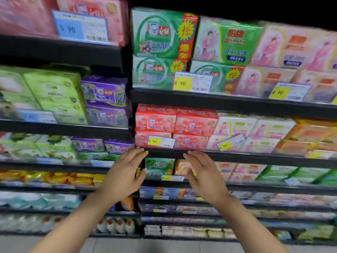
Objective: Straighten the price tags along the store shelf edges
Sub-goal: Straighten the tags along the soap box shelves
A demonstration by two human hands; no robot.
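A yellow-and-white price tag marked 8.90 [161, 141] stands nearly level on the black shelf edge [237, 157], in front of red soap packs. To its right a second 8.90 tag [231, 142] is tilted, its right end raised. My left hand [125, 172] and my right hand [202, 172] are both raised just below that shelf edge, fingers stretched and apart, holding nothing. Their fingertips reach the edge on either side of the level tag. Higher up stand two more 8.90 tags [193, 82] [290, 92] and a blue 5.90 tag [80, 27].
Black shelves run in several tiers, packed with boxed soap in green [156, 33], pink [291, 46], purple [104, 92] and red [175, 123]. Lower tiers hold small packs and white bottles with red caps [116, 225]. A grey floor strip [164, 245] shows at the bottom.
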